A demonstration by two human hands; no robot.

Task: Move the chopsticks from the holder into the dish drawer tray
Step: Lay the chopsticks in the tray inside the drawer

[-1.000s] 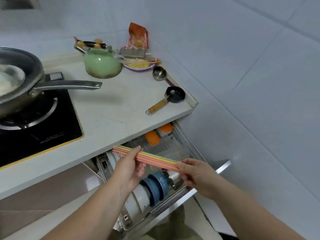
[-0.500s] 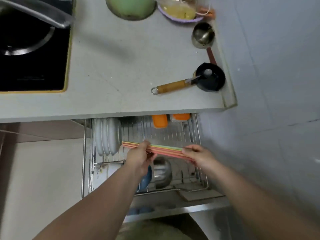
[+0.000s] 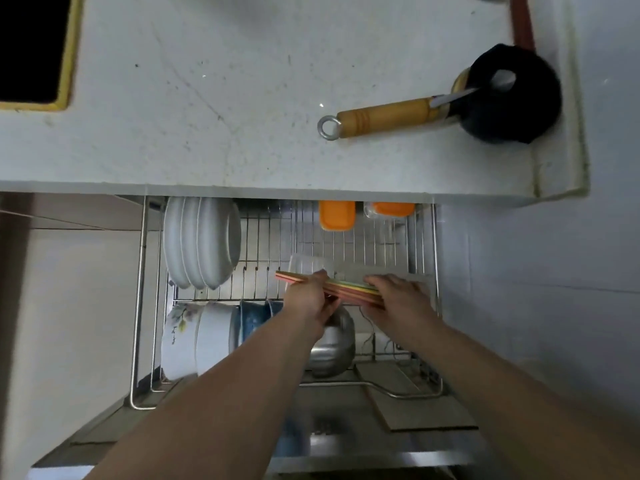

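Observation:
A bundle of coloured chopsticks (image 3: pixel 348 288), pink, yellow and green, lies nearly level over the open wire dish drawer (image 3: pixel 377 244). My left hand (image 3: pixel 310 297) grips the bundle near its left end, whose tips stick out past my fingers. My right hand (image 3: pixel 398 294) covers and holds the right end. Just behind the bundle sits a clear plastic tray (image 3: pixel 311 266) on the wire rack. The holder is not in view.
White plates (image 3: pixel 201 242) stand on edge at the drawer's left. Bowls (image 3: pixel 207 336) and a steel bowl (image 3: pixel 332 344) fill the front row. Orange-lidded containers (image 3: pixel 337 215) sit at the back. A small black pan with a wooden handle (image 3: pixel 384 116) lies on the counter (image 3: pixel 207 98) above.
The view has tilted down and closed in on the drawer. Both hands have lowered the chopstick bundle into the drawer, close to the clear tray.

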